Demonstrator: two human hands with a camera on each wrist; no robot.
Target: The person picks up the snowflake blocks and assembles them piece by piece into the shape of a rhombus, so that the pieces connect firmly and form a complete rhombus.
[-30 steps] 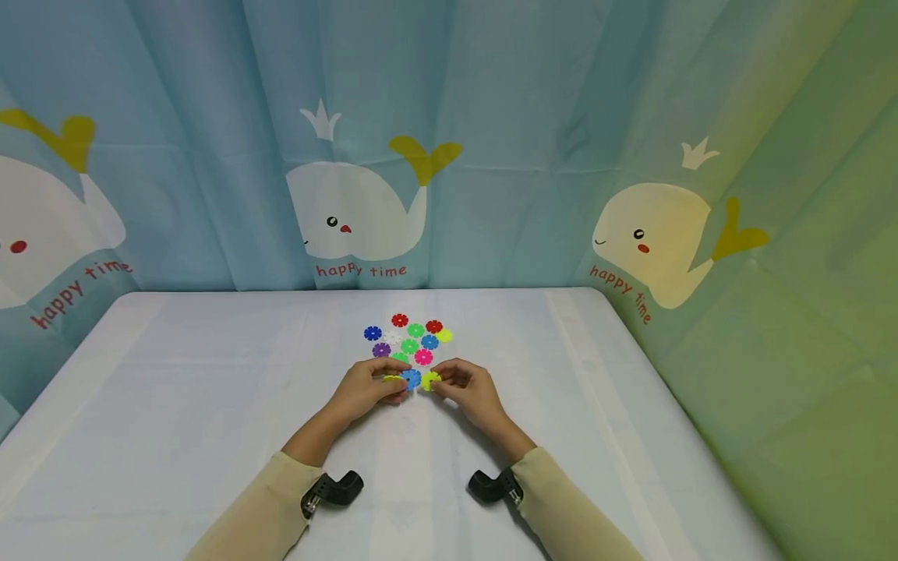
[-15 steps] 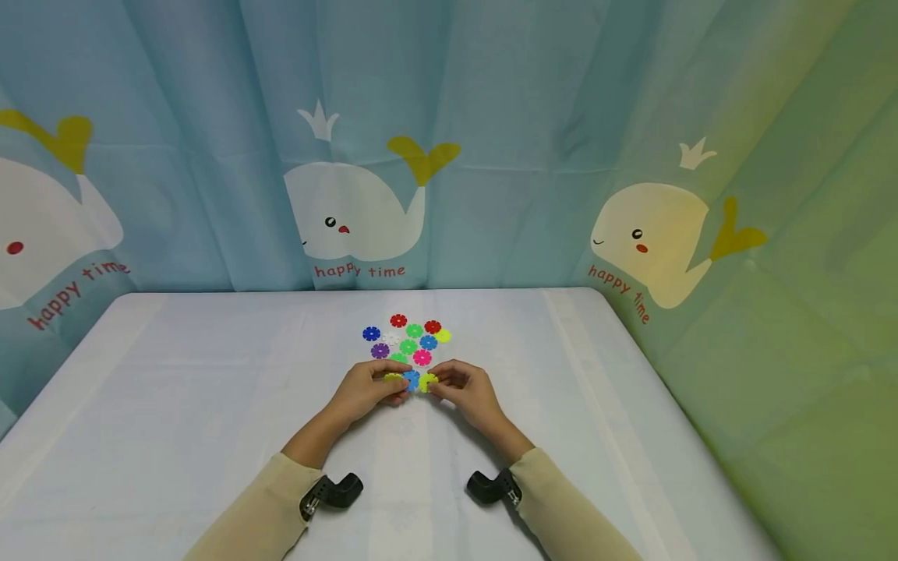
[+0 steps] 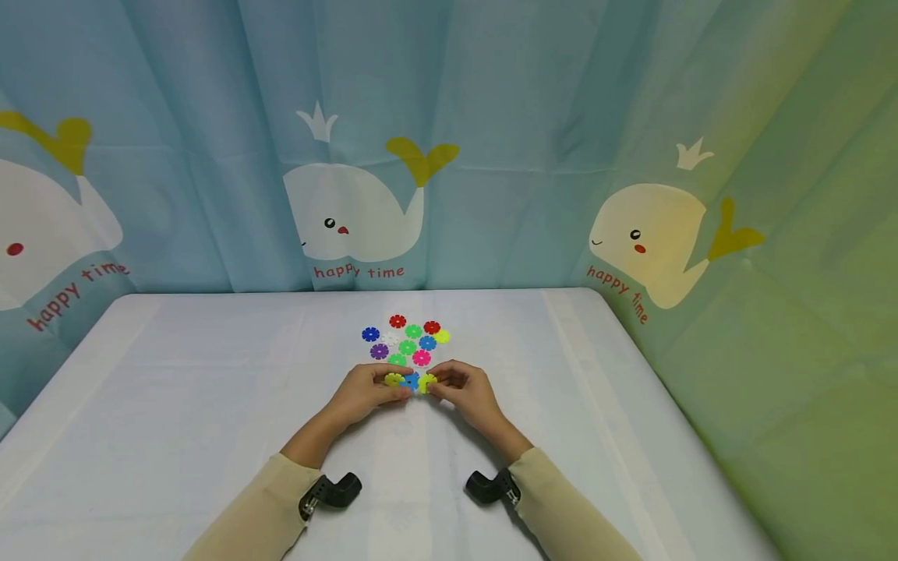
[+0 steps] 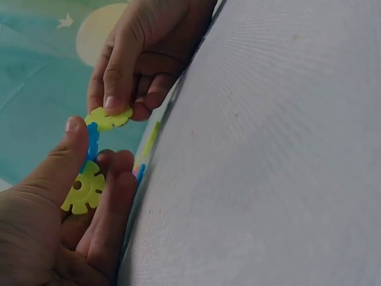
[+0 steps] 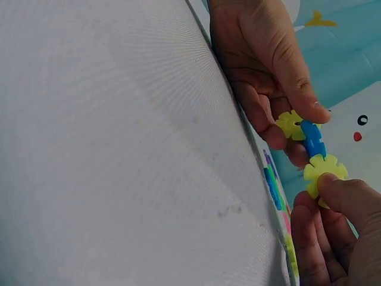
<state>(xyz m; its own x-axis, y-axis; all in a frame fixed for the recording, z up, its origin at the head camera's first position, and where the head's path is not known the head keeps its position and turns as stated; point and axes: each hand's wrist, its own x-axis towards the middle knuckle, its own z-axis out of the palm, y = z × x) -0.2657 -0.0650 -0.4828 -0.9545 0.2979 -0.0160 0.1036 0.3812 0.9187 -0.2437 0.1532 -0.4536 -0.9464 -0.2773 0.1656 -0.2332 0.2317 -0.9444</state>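
In the head view my left hand [image 3: 363,392] holds a blue snowflake disc [image 3: 410,381] joined to a yellow snowflake disc [image 3: 394,379]. Facing it, my right hand [image 3: 468,389] pinches a second yellow snowflake disc [image 3: 426,382] between thumb and fingers. The left wrist view has the left thumb against the blue disc [image 4: 92,142], with the joined yellow disc [image 4: 85,189] between thumb and fingers. Seen from the right wrist, the blue disc [image 5: 313,139] stands edge-on between both yellow ones, and its lower end meets the rim of the right-hand yellow disc [image 5: 325,173].
Just beyond the hands, several loose snowflake discs lie on the white tabletop, among them a pink disc [image 3: 422,358], a purple disc [image 3: 380,351], a dark blue disc [image 3: 370,334] and a red disc [image 3: 397,321]. A whale-print curtain [image 3: 505,218] hangs behind the table [image 3: 210,405].
The left thumb has shifted lower, and the yellow disc in that hand shows more of its face. The right hand's yellow disc has moved slightly left, closer to the blue one.
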